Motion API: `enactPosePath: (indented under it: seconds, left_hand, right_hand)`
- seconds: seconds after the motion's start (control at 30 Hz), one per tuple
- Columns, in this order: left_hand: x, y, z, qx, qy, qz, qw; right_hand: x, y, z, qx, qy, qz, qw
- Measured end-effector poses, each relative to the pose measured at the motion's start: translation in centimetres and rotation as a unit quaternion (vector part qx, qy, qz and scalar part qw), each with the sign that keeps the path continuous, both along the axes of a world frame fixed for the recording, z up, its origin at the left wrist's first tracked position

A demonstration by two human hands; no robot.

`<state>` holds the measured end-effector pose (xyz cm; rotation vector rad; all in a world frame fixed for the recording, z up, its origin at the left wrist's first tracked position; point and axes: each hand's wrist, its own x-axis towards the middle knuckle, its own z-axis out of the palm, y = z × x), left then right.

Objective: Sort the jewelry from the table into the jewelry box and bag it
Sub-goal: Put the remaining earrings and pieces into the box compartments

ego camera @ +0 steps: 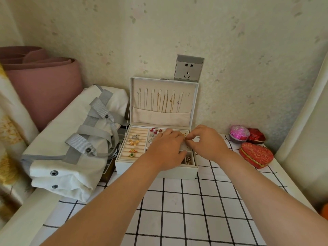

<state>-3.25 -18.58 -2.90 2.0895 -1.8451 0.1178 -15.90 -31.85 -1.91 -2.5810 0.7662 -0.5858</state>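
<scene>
A white jewelry box [156, 172] stands open at the back of the checked table [186, 210]. Its raised lid [164, 102] holds several necklaces on hooks. Rings [134, 143] sit in the left ring rolls, and small earrings [154, 133] lie on the perforated pad beside them. My left hand [168, 148] and my right hand [205, 142] meet over the earring pad. Their fingertips pinch a tiny gold piece [185, 138] between them; what it is I cannot make out. The left hand hides much of the box's front compartments. A white canvas bag [71, 150] with grey straps lies to the left.
A red heart-shaped box [256, 155], a pink round box [238, 134] and a small red box [256, 136] sit at the back right. A wall socket [189, 68] is behind the lid. A rolled pink mat [42, 82] leans at the far left.
</scene>
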Motion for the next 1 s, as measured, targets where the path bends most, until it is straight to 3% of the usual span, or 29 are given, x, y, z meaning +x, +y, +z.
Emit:
enactPosePath:
  seconds: [0.33,0.7,0.87,1.0]
  left_hand:
    - [-0.3,0.0,0.4,0.012,0.021,-0.003,1.0]
    - [-3.6,-0.4,2.2,-0.07,0.05,0.003,0.996]
    - [-8.4,-2.1,2.5,-0.1,0.081,-0.028,0.991]
    - [-11.8,-4.3,1.5,-0.068,0.092,-0.061,0.992]
  right_hand:
    - [-0.3,0.1,0.3,-0.008,0.04,-0.018,0.999]
    - [-6.9,-2.4,2.2,0.042,-0.023,-0.068,0.997]
    - [-13.4,-4.6,1.9,0.031,0.058,-0.144,0.987]
    - [-17.4,-5.6,1.1,0.053,0.092,-0.167,0.98]
